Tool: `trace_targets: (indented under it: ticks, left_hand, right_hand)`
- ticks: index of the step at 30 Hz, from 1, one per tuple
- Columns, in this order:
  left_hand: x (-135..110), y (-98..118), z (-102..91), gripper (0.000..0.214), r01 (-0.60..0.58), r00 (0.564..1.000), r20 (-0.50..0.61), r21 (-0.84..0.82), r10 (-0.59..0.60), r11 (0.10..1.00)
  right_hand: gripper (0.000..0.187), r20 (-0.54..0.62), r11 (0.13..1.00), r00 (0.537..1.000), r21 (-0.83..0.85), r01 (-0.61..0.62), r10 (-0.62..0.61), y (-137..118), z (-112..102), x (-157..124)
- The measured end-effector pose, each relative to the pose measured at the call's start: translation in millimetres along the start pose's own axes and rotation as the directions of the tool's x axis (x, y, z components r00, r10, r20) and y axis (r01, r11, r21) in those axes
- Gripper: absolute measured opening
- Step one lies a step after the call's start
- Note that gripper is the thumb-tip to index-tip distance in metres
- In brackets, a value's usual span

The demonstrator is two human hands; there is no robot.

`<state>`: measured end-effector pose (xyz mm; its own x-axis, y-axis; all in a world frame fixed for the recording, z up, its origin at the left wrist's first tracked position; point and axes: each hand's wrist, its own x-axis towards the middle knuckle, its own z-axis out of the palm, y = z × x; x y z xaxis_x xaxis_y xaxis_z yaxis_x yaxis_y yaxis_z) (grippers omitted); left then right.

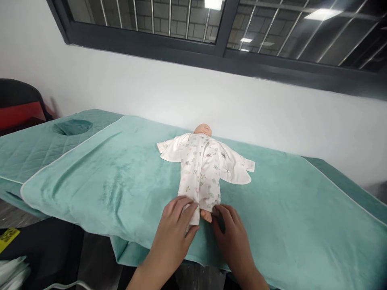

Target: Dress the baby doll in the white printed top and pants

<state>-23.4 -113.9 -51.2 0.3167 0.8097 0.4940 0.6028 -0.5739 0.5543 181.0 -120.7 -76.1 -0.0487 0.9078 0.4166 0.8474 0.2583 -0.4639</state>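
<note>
A baby doll (203, 129) lies on its back, its head toward the wall and one foot (206, 216) showing at the near end. White printed baby clothes (201, 165) cover its body, with the sleeves spread out to both sides. My left hand (177, 223) pinches the lower left edge of the garment between thumb and fingers. At the lower right hem, beside the foot, my right hand (229, 231) has its fingers closed on the cloth edge. The doll's arms are hidden under the fabric.
A green blanket (136, 161) covers the bed, whose left end has a face hole (72, 127). Behind it stand a white wall (136, 88) and a barred window (169, 20). A black-and-red chair (21, 104) is at far left; a black object (45, 249) sits lower left.
</note>
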Motion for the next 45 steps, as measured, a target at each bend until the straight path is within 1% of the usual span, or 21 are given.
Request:
trace_targets:
  ticks: [3,6,9,11,13,15,17,22,25,27,29,31,33,34,36,38,39,41,42,44,45]
  left_hand:
    - [15.9,1.7,11.1,0.054,-0.034,0.996,0.082,0.107,0.025,0.994]
    - [26.9,4.6,14.7,0.052,-0.062,0.994,0.095,0.142,0.049,0.988]
    - [33.3,10.9,14.8,0.042,-0.099,0.991,0.098,0.09,0.09,0.991]
    - [34.4,15.2,15.8,0.036,-0.123,0.988,0.095,0.042,0.119,0.992]
    - [32.0,17.7,17.8,0.031,-0.143,0.988,0.064,0.016,0.142,0.99]
    - [26.0,17.7,19.7,0.026,-0.164,0.986,0.013,0.005,0.164,0.986]
    - [17.7,16.4,20.1,0.023,-0.18,0.984,-0.019,-0.002,0.18,0.984]
    - [1.2,16.7,12.6,0.015,-0.222,0.974,0.038,-0.034,0.223,0.974]
    - [-0.2,16.9,7.2,0.006,-0.189,0.981,0.017,-0.106,0.191,0.976]
    - [2.0,13.3,4.6,0.009,-0.096,0.995,-0.006,-0.175,0.096,0.98]
    - [6.1,6.5,2.3,0.016,-0.012,1.0,-0.031,-0.219,0.006,0.976]
    - [11.0,-1.6,0.6,0.015,0.014,0.996,-0.08,-0.215,-0.032,0.976]
    - [14.9,-8.6,0.2,0.011,-0.001,0.992,-0.122,-0.187,-0.022,0.982]
    - [16.0,-11.3,0.7,0.012,0.0,0.993,-0.117,-0.183,-0.022,0.983]
    - [16.9,-15.4,3.3,0.013,0.034,0.997,-0.063,-0.209,-0.048,0.977]
    - [18.7,-20.0,6.5,0.029,0.13,0.991,-0.005,-0.252,-0.136,0.959]
    - [21.5,-23.7,7.9,0.035,0.191,0.981,0.005,-0.262,-0.196,0.946]
    - [33.6,-35.6,9.8,0.039,0.276,0.957,-0.025,-0.238,-0.29,0.931]
    - [43.3,-44.0,10.6,0.036,0.287,0.951,-0.06,-0.195,-0.304,0.938]
    - [68.8,-64.5,13.3,0.021,0.244,0.962,-0.117,-0.033,-0.246,0.969]
    - [83.3,-75.6,15.5,0.019,0.226,0.967,-0.136,0.075,-0.215,0.971]
  right_hand:
    - [0.007,0.028,0.992,0.999,0.126,-0.022,0.019,-11.6,-5.9,9.5]
    - [0.01,0.05,0.937,0.997,0.344,-0.067,0.053,-26.5,-21.8,9.0]
    - [0.012,0.074,0.859,0.997,0.507,-0.069,0.036,-38.5,-39.5,2.1]
    - [0.013,0.059,0.823,0.998,0.565,-0.06,0.032,-41.2,-46.4,-2.0]
    - [0.014,0.046,0.808,0.998,0.585,-0.069,0.052,-39.1,-47.3,-5.1]
    - [0.015,0.054,0.817,0.997,0.571,-0.082,0.061,-33.7,-43.8,-7.8]
    - [0.015,0.091,0.846,0.995,0.528,-0.075,0.031,-27.6,-39.2,-10.3]
    - [0.023,0.218,0.883,0.968,0.47,0.009,-0.125,-17.7,-38.7,-10.4]
    - [0.031,0.246,0.898,0.957,0.439,0.031,-0.153,-13.9,-44.9,-3.8]
    - [0.037,0.223,0.917,0.961,0.395,0.062,-0.162,-12.5,-48.8,2.2]
    - [0.041,0.161,0.929,0.971,0.354,0.109,-0.176,-12.8,-51.7,9.0]
    - [0.043,0.095,0.936,0.982,0.328,0.124,-0.163,-14.9,-53.5,16.8]
    - [0.041,0.065,0.941,0.99,0.323,0.098,-0.125,-17.9,-54.1,26.2]
    - [0.038,0.06,0.943,0.992,0.322,0.084,-0.109,-19.2,-53.8,31.7]
    - [0.028,0.043,0.947,0.993,0.307,0.093,-0.111,-20.0,-50.8,44.9]
    - [0.017,0.014,0.954,0.989,0.265,0.139,-0.148,-17.2,-44.0,61.6]
    - [0.016,0.005,0.957,0.985,0.234,0.168,-0.174,-14.4,-39.0,71.6]
    - [0.025,0.0,0.965,0.977,0.162,0.208,-0.211,-6.5,-26.6,95.1]
    - [0.031,0.007,0.968,0.975,0.123,0.219,-0.222,-2.2,-19.5,108.7]
    - [0.043,0.03,0.975,0.975,0.038,0.218,-0.22,5.5,-5.2,138.2]
    - [0.047,0.049,0.977,0.976,-0.007,0.213,-0.212,8.4,1.5,153.6]
